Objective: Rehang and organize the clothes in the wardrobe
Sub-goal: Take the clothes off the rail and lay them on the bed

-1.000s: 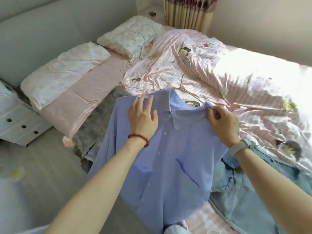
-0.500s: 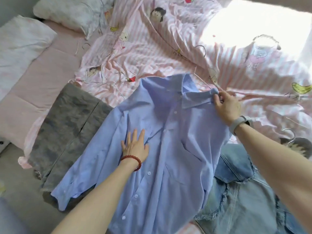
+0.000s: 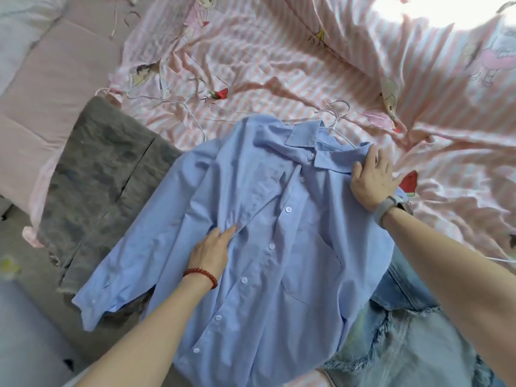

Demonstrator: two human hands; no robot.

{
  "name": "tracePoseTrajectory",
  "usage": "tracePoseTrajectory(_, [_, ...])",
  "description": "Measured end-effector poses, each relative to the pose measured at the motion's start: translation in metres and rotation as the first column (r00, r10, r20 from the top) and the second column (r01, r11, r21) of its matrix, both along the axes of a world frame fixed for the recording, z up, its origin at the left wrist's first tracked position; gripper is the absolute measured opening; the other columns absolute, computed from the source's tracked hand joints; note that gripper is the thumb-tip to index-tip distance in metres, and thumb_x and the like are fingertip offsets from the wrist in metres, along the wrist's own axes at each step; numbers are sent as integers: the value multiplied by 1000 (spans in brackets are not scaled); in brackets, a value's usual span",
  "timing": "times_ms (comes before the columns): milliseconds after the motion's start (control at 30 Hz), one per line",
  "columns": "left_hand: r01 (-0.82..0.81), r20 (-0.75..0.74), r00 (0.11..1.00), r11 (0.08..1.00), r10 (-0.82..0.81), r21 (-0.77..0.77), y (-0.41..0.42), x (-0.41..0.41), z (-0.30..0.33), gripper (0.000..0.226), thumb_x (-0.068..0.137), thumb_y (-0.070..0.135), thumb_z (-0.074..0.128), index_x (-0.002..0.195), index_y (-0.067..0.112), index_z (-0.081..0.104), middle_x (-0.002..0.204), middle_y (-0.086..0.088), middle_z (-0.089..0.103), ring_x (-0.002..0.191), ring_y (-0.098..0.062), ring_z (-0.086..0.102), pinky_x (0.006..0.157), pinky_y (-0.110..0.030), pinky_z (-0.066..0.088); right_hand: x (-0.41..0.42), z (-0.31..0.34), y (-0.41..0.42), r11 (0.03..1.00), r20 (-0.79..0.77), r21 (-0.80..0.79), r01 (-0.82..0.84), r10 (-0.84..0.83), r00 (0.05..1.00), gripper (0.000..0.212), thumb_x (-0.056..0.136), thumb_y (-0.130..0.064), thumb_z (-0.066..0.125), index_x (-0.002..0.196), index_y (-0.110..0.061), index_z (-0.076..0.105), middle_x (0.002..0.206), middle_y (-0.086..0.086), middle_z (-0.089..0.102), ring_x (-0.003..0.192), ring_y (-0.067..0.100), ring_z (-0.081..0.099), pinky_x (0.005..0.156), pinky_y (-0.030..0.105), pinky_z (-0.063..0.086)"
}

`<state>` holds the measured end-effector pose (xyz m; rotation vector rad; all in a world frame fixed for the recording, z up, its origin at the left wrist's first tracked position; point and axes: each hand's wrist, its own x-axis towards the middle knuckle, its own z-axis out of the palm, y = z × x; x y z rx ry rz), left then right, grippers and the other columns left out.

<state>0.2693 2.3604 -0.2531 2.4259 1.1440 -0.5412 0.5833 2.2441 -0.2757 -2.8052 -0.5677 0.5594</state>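
L hand [image 3: 212, 251], red bead bracelet [image 3: 201, 275] at the wrist, lies flat w/ fingers straight, pressing the front placket of the light-blue cotton button-up shirt [image 3: 279, 247] at frame centre. R hand [image 3: 372, 180], grey wristband [image 3: 386, 209] on the wrist, rests on the shirt's shoulder just beside the collar, centre-right; fingers spread over the cloth, but can't tell if they pinch it or only press.

Shirt is spread face-up on the bed, collar toward the top, one sleeve trailing to lower left. White wire hangers [image 3: 336, 118] poke out above the collar; another white hanger [image 3: 173, 104] lies upper-left of centre. Under it all, a rumpled pink-striped cartoon-print sheet [image 3: 279, 57]. Grey fuzzy garment [image 3: 103, 174] at left, partly under the sleeve. Frayed pale denim piece [image 3: 405, 339] at lower right, partly under the shirt hem.
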Motion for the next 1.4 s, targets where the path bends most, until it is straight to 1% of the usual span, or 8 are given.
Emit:
tracePoseTrajectory(267, [162,-96,983,986,-159,32,-44,-43,25,45,98,27,33,142,24,29,121,-6,48,112,-26,47,90,-34,36,-114,21,-3,847,-72,-88,-524,520,851,49,96,-36,25,143,-21,26,153,7,18,142,27,9,108,61,6])
tracePoseTrajectory(433, [102,145,983,991,-113,86,-55,-63,42,39,70,17,61,108,13,67,102,-12,65,90,-30,65,78,-42,52,-197,48,-10,861,-128,-62,-506,496,859,54,95,-30,34,145,-17,18,152,9,15,141,27,9,108,59,9])
tracePoseTrajectory(567, [-94,157,985,991,78,96,-58,-101,80,42,84,12,59,125,11,55,129,-14,51,122,-31,48,104,-53,32,-256,87,-6,835,-117,30,-549,548,828,52,94,-31,32,143,-15,27,152,12,20,141,31,13,109,57,11])
tracePoseTrajectory(667, [-162,155,980,951,124,265,-60,-165,104,45,67,10,77,110,13,65,114,-13,61,107,-31,60,89,-54,44,-307,116,0,727,-27,112,-677,684,729,52,85,-32,32,126,-8,53,134,18,49,125,42,43,95,66,32])
tracePoseTrajectory(767, [-287,165,956,881,241,376,-65,-248,131,47,58,11,82,103,13,68,110,-12,64,104,-30,62,84,-58,46,-369,150,11,593,20,167,-788,797,604,54,84,-31,26,122,-11,58,131,14,54,124,41,44,95,65,32])
tracePoseTrajectory(1133, [-764,346,539,274,768,584,-202,-593,215,45,81,29,33,109,15,65,119,-13,60,117,-28,47,93,-65,33,-710,244,-1,-155,231,325,-933,970,-81,46,79,-30,35,109,-12,64,110,10,66,104,33,61,82,52,50])
tracePoseTrajectory(1233, [-781,390,364,49,846,622,-257,-666,239,44,79,29,35,108,16,65,121,-12,59,115,-29,50,95,-60,34,-805,265,-26,-305,208,405,-862,949,-239,64,81,-41,20,126,-11,54,131,11,53,124,32,46,100,46,37])
tracePoseTrajectory(1400, [-687,442,167,-218,881,694,-338,-760,290,45,80,30,35,111,15,63,125,-15,56,115,-31,53,91,-55,40,-933,296,-62,-509,188,482,-713,855,-483,61,83,-38,20,131,-12,48,133,8,50,122,30,45,99,39,38])
